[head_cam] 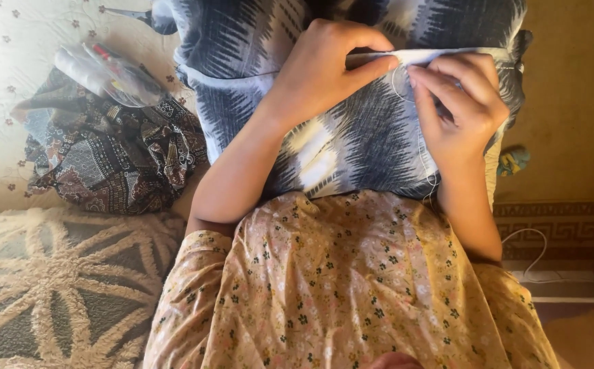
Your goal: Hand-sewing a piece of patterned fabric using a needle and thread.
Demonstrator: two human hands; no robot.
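A dark blue and white patterned cloth [351,130] lies over my lap, with a pale folded hem along its top edge. My left hand [324,68] pinches that hem between thumb and fingers. Right beside it, my right hand [461,109] has its fingertips closed at the hem, and a thin white thread [428,164] loops down from it. Any needle is too small to make out. Below the cloth is my beige flowered dress [351,287].
A bundle of dark patterned fabric [112,157] with a clear plastic bag of sewing bits [109,72] on top sits at the left. Scissors [133,14] lie at the top edge. A tufted rug [58,287] is lower left; a white cable [532,256] at the right.
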